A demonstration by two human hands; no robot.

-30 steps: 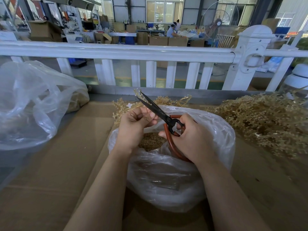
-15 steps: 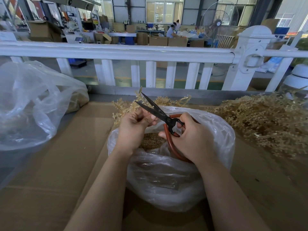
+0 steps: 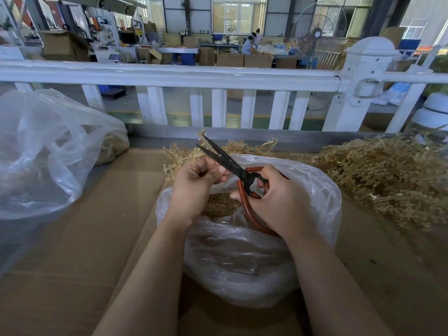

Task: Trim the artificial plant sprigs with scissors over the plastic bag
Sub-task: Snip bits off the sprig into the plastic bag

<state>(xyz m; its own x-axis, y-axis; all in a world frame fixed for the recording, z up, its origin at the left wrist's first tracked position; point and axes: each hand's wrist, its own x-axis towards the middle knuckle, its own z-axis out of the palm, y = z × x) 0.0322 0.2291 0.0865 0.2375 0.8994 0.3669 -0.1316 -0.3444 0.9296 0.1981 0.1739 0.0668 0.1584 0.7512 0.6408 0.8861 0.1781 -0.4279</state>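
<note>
My right hand point(image 3: 278, 202) grips the red handles of black-bladed scissors point(image 3: 223, 158), whose blades stand slightly apart and point up and to the left. My left hand point(image 3: 194, 183) pinches a small beige sprig piece right beside the blades; the piece is mostly hidden by my fingers. Both hands hover over an open clear plastic bag point(image 3: 254, 263) that holds beige trimmings point(image 3: 218, 206). A few beige sprigs point(image 3: 179, 154) lie just behind the bag.
A big heap of beige sprigs point(image 3: 378, 175) lies at the right. A second large clear bag point(image 3: 43, 151) sits at the left. Brown cardboard point(image 3: 72, 251) covers the table, and a white fence point(image 3: 218, 78) runs along its far edge.
The scissor blades went from nearly together to apart. My left hand stays beside the blades and both hands have barely shifted.
</note>
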